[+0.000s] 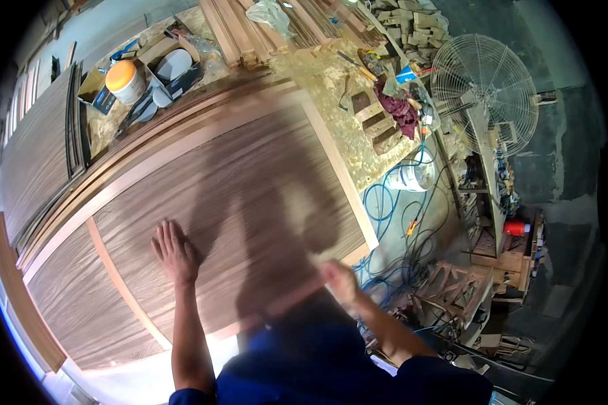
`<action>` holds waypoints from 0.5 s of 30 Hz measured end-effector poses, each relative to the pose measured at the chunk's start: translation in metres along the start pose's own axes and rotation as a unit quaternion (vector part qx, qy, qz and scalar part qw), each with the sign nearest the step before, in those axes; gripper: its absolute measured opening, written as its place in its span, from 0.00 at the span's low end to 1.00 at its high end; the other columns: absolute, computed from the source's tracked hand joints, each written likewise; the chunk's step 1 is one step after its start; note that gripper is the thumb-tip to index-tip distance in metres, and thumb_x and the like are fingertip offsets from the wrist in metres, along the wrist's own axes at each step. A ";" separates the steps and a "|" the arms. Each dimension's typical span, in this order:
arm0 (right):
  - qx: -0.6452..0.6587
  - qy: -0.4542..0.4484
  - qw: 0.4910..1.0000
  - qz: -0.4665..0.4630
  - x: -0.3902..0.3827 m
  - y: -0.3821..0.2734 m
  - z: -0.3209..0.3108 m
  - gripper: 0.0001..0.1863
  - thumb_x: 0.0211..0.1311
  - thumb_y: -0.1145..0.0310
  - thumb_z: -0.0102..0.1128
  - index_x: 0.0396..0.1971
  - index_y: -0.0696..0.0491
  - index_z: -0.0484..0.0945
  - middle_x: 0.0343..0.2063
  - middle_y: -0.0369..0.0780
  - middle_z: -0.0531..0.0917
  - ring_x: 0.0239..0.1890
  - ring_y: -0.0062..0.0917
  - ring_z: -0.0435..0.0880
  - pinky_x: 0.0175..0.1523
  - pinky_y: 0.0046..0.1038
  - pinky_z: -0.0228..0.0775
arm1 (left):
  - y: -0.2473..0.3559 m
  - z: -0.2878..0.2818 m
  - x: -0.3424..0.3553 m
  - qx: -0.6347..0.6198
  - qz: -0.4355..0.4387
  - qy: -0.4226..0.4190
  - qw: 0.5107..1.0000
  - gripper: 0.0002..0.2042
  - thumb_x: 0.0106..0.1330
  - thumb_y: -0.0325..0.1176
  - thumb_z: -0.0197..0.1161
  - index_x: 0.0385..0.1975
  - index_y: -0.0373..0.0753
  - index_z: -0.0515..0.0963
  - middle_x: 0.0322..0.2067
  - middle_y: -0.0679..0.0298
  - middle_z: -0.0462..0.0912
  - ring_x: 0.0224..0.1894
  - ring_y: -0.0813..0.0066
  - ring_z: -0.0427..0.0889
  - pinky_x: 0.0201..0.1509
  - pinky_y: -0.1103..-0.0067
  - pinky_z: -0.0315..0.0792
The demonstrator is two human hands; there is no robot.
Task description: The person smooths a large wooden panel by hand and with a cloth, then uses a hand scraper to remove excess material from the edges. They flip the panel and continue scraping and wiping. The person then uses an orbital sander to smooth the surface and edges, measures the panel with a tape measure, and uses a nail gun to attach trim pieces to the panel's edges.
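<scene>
A large framed panel (263, 202) with brown wood-grain faces and pale wooden edge strips lies flat in front of me. My left hand (175, 253) rests on its face, fingers stretched out and palm down, just right of the pale crossbar (118, 270). At the panel's near edge, toward its right corner, is my right hand (341, 280), blurred by motion. Its fingers look curled in; what they hold, if anything, is hidden. My shadow falls across the middle of the panel.
A workbench (311, 74) behind the panel bears long wooden strips (233, 30), an orange-lidded tub (123, 81), boxes with grey discs (173, 64) and a dark red cloth (400, 111). Blue hoses (380, 202) tangle on the floor at right, near a white bucket (412, 177) and a large fan (485, 91).
</scene>
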State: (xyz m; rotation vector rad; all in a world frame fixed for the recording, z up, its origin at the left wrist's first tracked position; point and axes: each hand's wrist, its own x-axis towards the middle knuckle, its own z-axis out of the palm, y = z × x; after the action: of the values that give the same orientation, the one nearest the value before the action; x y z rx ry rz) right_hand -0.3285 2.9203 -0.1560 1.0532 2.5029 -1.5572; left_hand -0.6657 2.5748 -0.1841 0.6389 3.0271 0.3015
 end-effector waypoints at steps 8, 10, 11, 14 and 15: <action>-0.130 0.115 0.964 -0.202 0.266 -0.084 -0.158 0.05 0.75 0.70 0.57 0.42 0.56 0.79 0.36 0.49 0.84 0.39 0.48 0.84 0.44 0.41 0.76 | 0.174 0.036 0.006 -0.025 0.002 -0.054 0.998 0.40 0.74 0.45 0.52 0.81 0.32 0.49 0.82 0.50 0.48 0.85 0.54 0.43 0.86 0.50 0.30; -0.183 0.147 0.932 -0.276 0.368 -0.078 -0.170 0.03 0.72 0.72 0.58 0.38 0.55 0.76 0.34 0.49 0.83 0.39 0.50 0.83 0.44 0.43 0.75 | 0.225 0.046 0.012 -0.021 -0.007 -0.080 0.997 0.39 0.75 0.46 0.51 0.81 0.33 0.47 0.82 0.50 0.47 0.85 0.53 0.41 0.86 0.51 0.28; -0.211 0.150 0.929 -0.265 0.421 -0.063 -0.176 0.05 0.71 0.69 0.60 0.39 0.55 0.76 0.35 0.50 0.83 0.40 0.52 0.83 0.45 0.47 0.75 | 0.252 0.053 0.025 -0.019 -0.012 -0.086 0.996 0.39 0.76 0.46 0.50 0.81 0.33 0.47 0.82 0.50 0.47 0.85 0.53 0.40 0.86 0.51 0.28; -0.346 0.123 0.928 -0.065 0.512 -0.064 -0.173 0.28 0.71 0.55 0.65 0.59 0.60 0.73 0.44 0.58 0.86 0.48 0.56 0.86 0.53 0.51 0.77 | 0.324 0.066 0.059 -0.014 -0.008 -0.083 0.996 0.39 0.75 0.45 0.52 0.81 0.34 0.50 0.82 0.54 0.50 0.85 0.57 0.44 0.86 0.51 0.30; -0.377 0.131 0.916 -0.031 0.538 -0.053 -0.178 0.37 0.69 0.53 0.67 0.67 0.63 0.68 0.48 0.60 0.85 0.52 0.55 0.86 0.57 0.50 0.78 | 0.351 0.073 0.077 -0.037 -0.005 -0.077 0.996 0.38 0.75 0.45 0.52 0.81 0.35 0.51 0.82 0.54 0.51 0.84 0.58 0.45 0.86 0.52 0.31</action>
State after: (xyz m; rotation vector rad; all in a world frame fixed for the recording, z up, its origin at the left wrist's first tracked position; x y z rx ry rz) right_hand -0.7160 3.3345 -0.2089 1.0816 2.9042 -0.3437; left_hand -0.5917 2.9336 -0.1866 0.6100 2.8578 0.3454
